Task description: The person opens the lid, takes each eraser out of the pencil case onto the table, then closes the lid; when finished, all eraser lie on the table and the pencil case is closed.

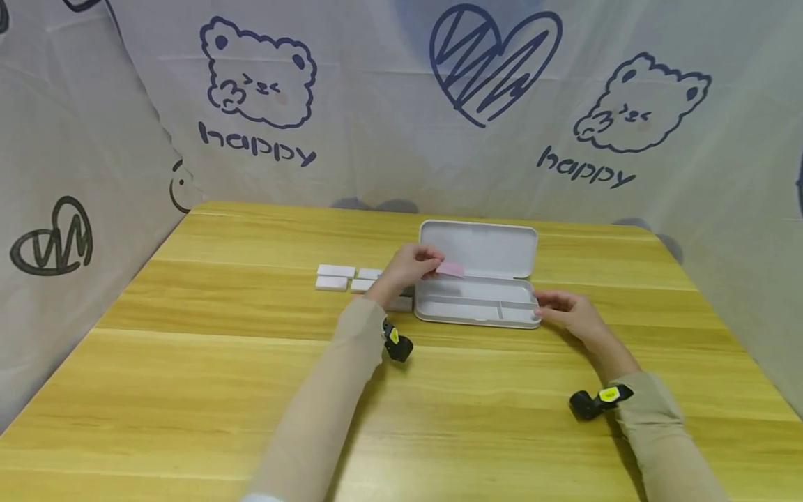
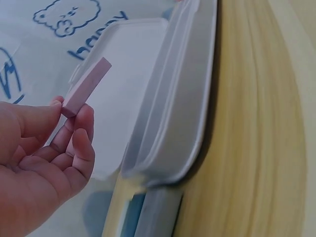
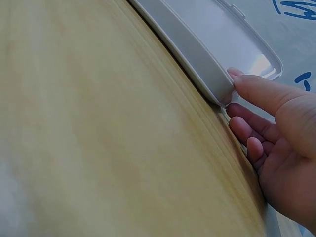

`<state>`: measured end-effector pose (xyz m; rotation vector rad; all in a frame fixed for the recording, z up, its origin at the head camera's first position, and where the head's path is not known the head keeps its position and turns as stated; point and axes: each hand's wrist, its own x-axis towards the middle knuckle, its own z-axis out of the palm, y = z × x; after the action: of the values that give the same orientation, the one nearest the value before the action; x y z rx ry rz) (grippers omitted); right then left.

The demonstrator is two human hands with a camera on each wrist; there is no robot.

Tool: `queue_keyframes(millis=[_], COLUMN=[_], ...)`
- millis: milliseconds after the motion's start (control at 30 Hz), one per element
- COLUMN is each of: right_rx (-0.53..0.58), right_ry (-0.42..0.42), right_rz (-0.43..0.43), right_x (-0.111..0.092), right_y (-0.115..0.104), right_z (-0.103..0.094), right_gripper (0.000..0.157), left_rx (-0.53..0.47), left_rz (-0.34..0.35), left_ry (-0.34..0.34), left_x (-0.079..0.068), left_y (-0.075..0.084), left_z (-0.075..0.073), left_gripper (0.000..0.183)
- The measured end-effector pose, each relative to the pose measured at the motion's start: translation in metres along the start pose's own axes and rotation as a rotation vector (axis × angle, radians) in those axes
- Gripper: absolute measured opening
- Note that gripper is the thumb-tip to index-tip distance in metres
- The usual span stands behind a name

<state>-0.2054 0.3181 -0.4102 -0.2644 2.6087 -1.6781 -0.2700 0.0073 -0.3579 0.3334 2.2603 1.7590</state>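
Between thumb and fingertips, my left hand (image 1: 408, 268) pinches a small pink eraser (image 1: 450, 270), a slim rectangular block. It is held over the left part of a white pencil case (image 1: 477, 323), in front of the raised lid (image 1: 479, 249). The case lies open on the table, its base split by thin walls into a long back compartment and two front ones. My right hand (image 1: 574, 317) grips the right end of the case. In the right wrist view, the thumb (image 3: 256, 91) presses on the rim while the other fingers curl by the outer wall.
Several white blocks (image 1: 335, 270) lie in two rows left of the case, partly hidden by my left hand. A grey block (image 1: 400, 304) sits right beside the case's left end. Printed cloth (image 1: 376, 104) hangs behind the wooden table (image 1: 477, 418).
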Motion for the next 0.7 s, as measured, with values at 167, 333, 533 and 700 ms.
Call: queue_keyframes(millis=[167, 333, 533, 700], right_rx=[0.015, 0.007, 0.020, 0.013], right_ry=[0.005, 0.008, -0.002, -0.003], right_rz=[0.007, 0.007, -0.043, -0.052], right_x=[0.000, 0.000, 0.001, 0.001], right_y=[0.000, 0.000, 0.000, 0.002], right_z=[0.001, 0.001, 0.001, 0.001], right_gripper=[0.046, 0.046, 0.042, 0.042], left_rx=[-0.040, -0.041, 0.019, 0.041], left_rz=[-0.030, -0.039, -0.028, -0.026], left_ry=[0.018, 0.023, 0.047, 0.047], left_x=[-0.008, -0.018, -0.032, -0.042], left_y=[-0.002, -0.006, -0.010, -0.016], left_z=[-0.019, -0.042, -0.069, -0.088], left_gripper=[0.016, 0.017, 0.021, 0.023])
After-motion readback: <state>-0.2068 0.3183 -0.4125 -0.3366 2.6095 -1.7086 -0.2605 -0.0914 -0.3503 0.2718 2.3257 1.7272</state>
